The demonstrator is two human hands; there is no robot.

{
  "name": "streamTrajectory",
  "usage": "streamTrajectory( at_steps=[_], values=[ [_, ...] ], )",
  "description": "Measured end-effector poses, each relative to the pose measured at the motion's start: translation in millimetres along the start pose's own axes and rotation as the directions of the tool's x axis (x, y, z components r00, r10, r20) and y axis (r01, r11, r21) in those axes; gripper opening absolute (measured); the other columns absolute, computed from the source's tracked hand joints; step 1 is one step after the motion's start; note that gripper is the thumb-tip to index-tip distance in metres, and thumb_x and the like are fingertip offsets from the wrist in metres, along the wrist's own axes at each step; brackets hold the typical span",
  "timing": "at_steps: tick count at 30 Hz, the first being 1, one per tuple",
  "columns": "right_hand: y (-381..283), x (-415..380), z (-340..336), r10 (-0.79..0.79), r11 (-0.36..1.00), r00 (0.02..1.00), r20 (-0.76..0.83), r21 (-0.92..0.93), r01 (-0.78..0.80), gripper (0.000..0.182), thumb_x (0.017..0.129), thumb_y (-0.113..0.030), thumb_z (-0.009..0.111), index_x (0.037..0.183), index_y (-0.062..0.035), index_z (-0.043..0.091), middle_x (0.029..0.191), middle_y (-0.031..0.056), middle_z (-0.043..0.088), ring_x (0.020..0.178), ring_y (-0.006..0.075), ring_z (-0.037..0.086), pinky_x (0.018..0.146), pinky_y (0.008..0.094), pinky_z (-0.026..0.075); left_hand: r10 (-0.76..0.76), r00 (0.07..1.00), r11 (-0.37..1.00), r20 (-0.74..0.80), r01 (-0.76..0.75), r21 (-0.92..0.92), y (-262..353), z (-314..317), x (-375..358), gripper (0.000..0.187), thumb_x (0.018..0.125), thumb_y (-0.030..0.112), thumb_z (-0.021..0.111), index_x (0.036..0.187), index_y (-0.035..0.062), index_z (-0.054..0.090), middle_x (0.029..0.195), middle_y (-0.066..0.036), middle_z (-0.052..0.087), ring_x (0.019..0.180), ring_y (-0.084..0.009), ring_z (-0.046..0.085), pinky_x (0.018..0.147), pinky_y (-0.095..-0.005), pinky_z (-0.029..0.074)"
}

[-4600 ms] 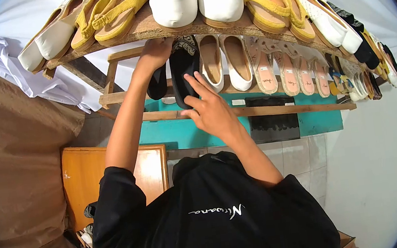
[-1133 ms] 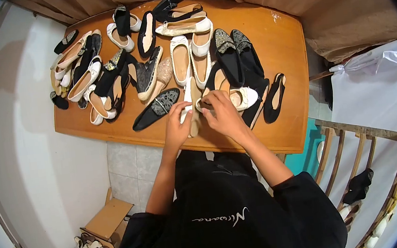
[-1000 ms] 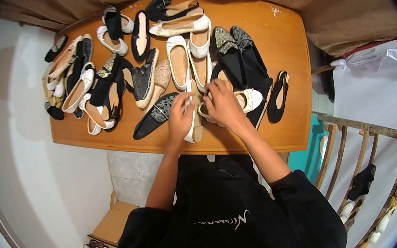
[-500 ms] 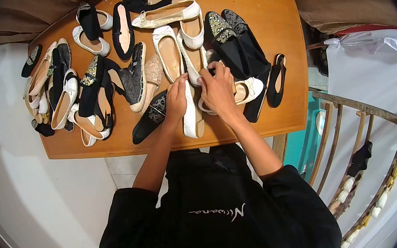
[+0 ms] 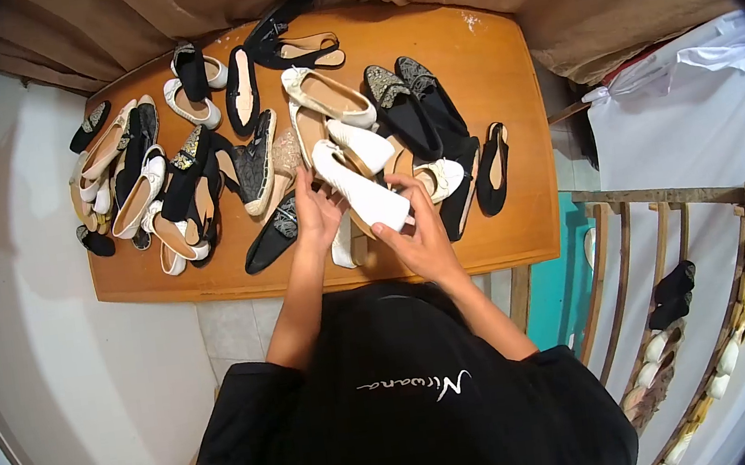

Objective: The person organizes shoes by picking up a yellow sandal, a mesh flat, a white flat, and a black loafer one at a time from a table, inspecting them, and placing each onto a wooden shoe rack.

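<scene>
My right hand (image 5: pixel 420 238) grips a white wedge shoe (image 5: pixel 356 188) by its heel end, thumb on one side and fingers on the other. The shoe is tilted, with its white side turned up. My left hand (image 5: pixel 318 213) is open beside it, palm partly upward and fingertips close to its side. Just behind is a second white wedge shoe (image 5: pixel 364 145), and beyond that a cream flat with a bow (image 5: pixel 333 98). Below the held shoe, part of another white shoe (image 5: pixel 344 251) shows. A black embellished flat (image 5: pixel 275 235) lies left of my left hand.
Many black, white and beige shoes crowd the wooden table (image 5: pixel 500 59), with a pile (image 5: pixel 140 196) at the left. Black embellished flats (image 5: pixel 409 116) and a black slingback (image 5: pixel 493 171) lie to the right. A wooden rack (image 5: pixel 668 289) with shoes stands right of the table.
My right hand has raised and tilted a white wedge shoe, turning its side up. My left hand has opened. The cream bow flat lies at a different angle, and the camera view has shifted.
</scene>
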State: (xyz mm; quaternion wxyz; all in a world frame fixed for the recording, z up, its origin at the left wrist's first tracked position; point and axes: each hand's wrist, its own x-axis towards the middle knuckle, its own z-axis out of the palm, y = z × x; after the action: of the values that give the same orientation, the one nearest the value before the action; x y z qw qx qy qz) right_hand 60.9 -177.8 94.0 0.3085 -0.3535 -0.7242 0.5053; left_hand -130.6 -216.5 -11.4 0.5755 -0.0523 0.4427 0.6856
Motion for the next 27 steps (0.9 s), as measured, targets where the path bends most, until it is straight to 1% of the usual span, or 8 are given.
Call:
streamTrajectory(
  at_steps=[2, 7, 10, 12, 13, 14, 20, 27],
  values=[
    [-7.2, -15.3, -14.7, -0.027, 0.994, 0.995, 0.101, 0.107, 0.016, 0.037, 0.086, -0.013, 0.079, 0.109, 0.0048, 0.055, 0.142, 0.0215, 0.049, 0.124, 0.0364, 0.056, 0.101, 0.0405, 0.047, 0.056, 0.997, 0.995, 0.061, -0.051, -0.086, -1.8, 3.9, -3.1, 0.068, 0.104, 0.065, 0.04, 0.15, 0.0144, 0.045, 0.141, -0.011, 0.057, 0.129, -0.0301, 0.055, 0.111, -0.0516, 0.042],
    [-0.6, -39.5, -24.3, -0.263, 0.964, 0.949, 0.173, 0.096, 0.249, 0.055, 0.078, -0.011, 0.082, 0.122, 0.0017, 0.052, 0.147, 0.0232, 0.045, 0.14, 0.0404, 0.047, 0.116, 0.0466, 0.038, 0.193, 0.979, 0.943, 0.065, -0.166, -0.289, 12.1, 32.7, -33.2, 0.068, 0.103, 0.06, 0.037, 0.136, 0.004, 0.056, 0.128, -0.016, 0.066, 0.118, -0.0354, 0.063, 0.106, -0.0526, 0.048],
    [-12.1, -44.3, -26.3, -0.223, 0.971, 0.959, 0.173, 0.123, 0.203, 0.084, 0.075, -0.017, 0.086, 0.145, 0.0014, 0.043, 0.154, 0.0255, 0.04, 0.144, 0.0428, 0.042, 0.119, 0.0477, 0.036, 0.216, 0.967, 0.916, 0.137, -0.152, -0.372, 23.5, 57.7, -43.5, 0.074, 0.097, 0.062, 0.032, 0.131, 0.0009, 0.057, 0.118, -0.018, 0.067, 0.107, -0.0358, 0.065, 0.095, -0.0542, 0.054],
    [-3.3, -42.9, -23.7, -0.187, 0.977, 0.958, 0.217, -0.064, 0.205, 0.114, 0.07, -0.024, 0.091, 0.16, 0.0006, 0.025, 0.16, 0.0249, 0.035, 0.148, 0.0405, 0.039, 0.119, 0.0457, 0.037, 0.287, 0.846, 0.908, 0.449, -0.091, -0.408, 31.0, 74.8, -55.4, 0.074, 0.097, 0.063, 0.031, 0.13, 0.0023, 0.058, 0.112, -0.019, 0.067, 0.099, -0.0331, 0.064, 0.087, -0.0506, 0.056],
    [-7.1, -41.4, -25.8, -0.214, 0.969, 0.944, 0.249, -0.065, 0.237, 0.118, 0.07, -0.02, 0.09, 0.162, 0.0018, 0.021, 0.16, 0.0253, 0.036, 0.148, 0.0412, 0.038, 0.12, 0.0465, 0.034, 0.247, 0.886, 0.936, 0.393, -0.114, -0.332, 35.8, 86.5, -58.8, 0.071, 0.097, 0.063, 0.032, 0.131, 0.0046, 0.056, 0.107, -0.017, 0.065, 0.093, -0.0313, 0.062, 0.079, -0.0478, 0.054],
    [-8.2, -40.4, -26.9, -0.225, 0.967, 0.942, 0.25, -0.062, 0.247, 0.118, 0.07, -0.02, 0.09, 0.162, 0.0018, 0.021, 0.16, 0.0253, 0.036, 0.148, 0.0412, 0.038, 0.12, 0.0465, 0.034, 0.289, 0.911, 0.91, 0.293, -0.166, -0.379, 36.5, 99.7, -65.8, 0.069, 0.098, 0.063, 0.034, 0.133, 0.0066, 0.053, 0.107, -0.016, 0.062, 0.093, -0.0295, 0.059, 0.079, -0.0456, 0.053],
    [-11.2, -45.8, -28.8, -0.333, 0.941, 0.913, 0.235, 0.027, 0.336, 0.11, 0.068, -0.013, 0.088, 0.16, 0.0021, 0.03, 0.149, 0.0267, 0.047, 0.138, 0.0427, 0.05, 0.116, 0.0447, 0.039, 0.28, 0.861, 0.893, 0.425, -0.072, -0.443, 38.8, 105.5, -67.6, 0.075, 0.102, 0.07, 0.027, 0.136, 0.0081, 0.051, 0.108, -0.015, 0.061, 0.09, -0.0279, 0.061, 0.077, -0.0428, 0.055],
    [-13.7, -43.9, -40.6, -0.344, 0.935, 0.909, 0.234, 0.001, 0.354, 0.101, 0.069, -0.023, 0.089, 0.155, 0.0045, 0.042, 0.146, 0.0306, 0.052, 0.134, 0.0442, 0.055, 0.112, 0.0439, 0.043, 0.341, 0.781, 0.917, 0.524, -0.153, -0.368, 46.5, 93.7, -68.4, 0.075, 0.101, 0.069, 0.032, 0.135, 0.0059, 0.055, 0.116, -0.017, 0.066, 0.106, -0.0315, 0.066, 0.091, -0.0535, 0.057]
  ],
)
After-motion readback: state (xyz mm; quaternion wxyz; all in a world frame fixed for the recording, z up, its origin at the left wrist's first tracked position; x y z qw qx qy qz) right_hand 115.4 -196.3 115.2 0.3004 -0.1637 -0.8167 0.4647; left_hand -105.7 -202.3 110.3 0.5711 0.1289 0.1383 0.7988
